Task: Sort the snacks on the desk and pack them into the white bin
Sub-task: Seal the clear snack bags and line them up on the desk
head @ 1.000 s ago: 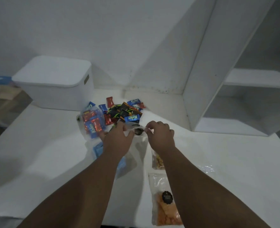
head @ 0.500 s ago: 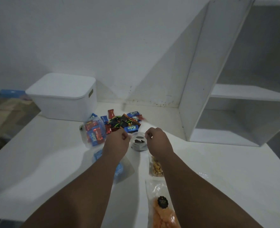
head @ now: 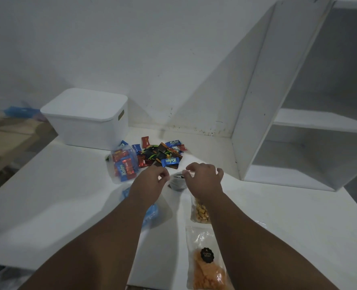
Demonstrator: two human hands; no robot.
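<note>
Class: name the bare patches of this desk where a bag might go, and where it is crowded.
Bare: the desk left of the candy bag, before the white bin; and right of the right hand, before the shelf unit. Crowded: the middle, where it and the left hand hold a small bag amid loose candies.

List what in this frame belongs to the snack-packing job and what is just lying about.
Job: white bin, loose candy pile, filled candy bag, small clear bag pinched by left hand and right hand, nut bag, orange chip bag, blue packets.
Lying about: white shelf unit, blue object at far left.
</note>
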